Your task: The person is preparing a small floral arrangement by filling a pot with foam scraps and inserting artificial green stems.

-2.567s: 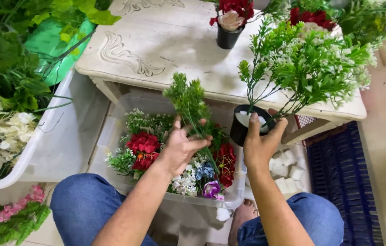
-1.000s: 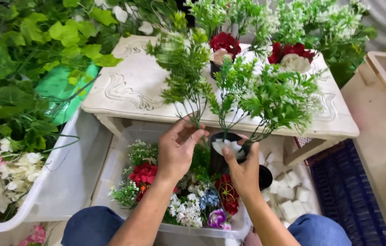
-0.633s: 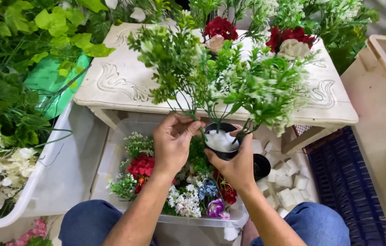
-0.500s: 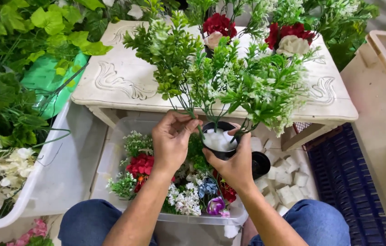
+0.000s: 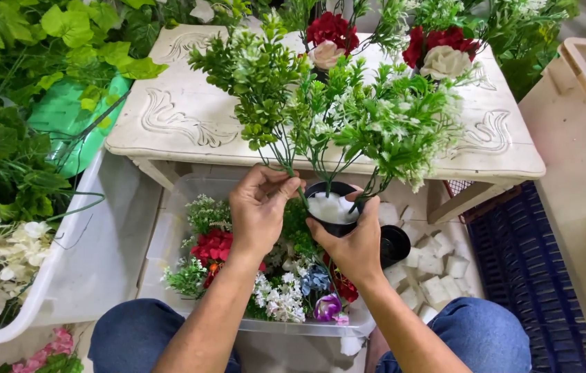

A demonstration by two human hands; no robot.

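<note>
— Seen from above: left hand (image 5: 260, 211) pinched tight around the stem of a green leafy sprig (image 5: 255, 83), fingertips closed just over the rim of a small black pot (image 5: 332, 207).

— And the right hand (image 5: 350, 242)?

— Cupped under and around that pot, thumb against its near wall, holding it in the air between the knees. Inside the pot, a white foam block (image 5: 327, 207), already bristling with green stems topped by tiny white blossoms (image 5: 393, 121).

— Position of the sprig against the hands?

— Rising straight up out of the left fingers, foliage well above both hands, its stem base right at the left edge of the pot. Whether seated in the foam or merely touching it: hard to tell.

— Below the hands?

— A clear plastic bin (image 5: 175, 235) packed with red, white, blue and purple artificial flowers (image 5: 213, 245). Just right of the held pot, a second black pot (image 5: 395, 243) (lower down, beside loose white foam cubes (image 5: 438, 266)).

— Beyond?

— A white carved table (image 5: 182, 117), carrying two finished arrangements with red and cream roses (image 5: 438, 52). Leafy greenery (image 5: 3, 138) heaped at far left; a dark blue crate (image 5: 535, 276) at right.
</note>
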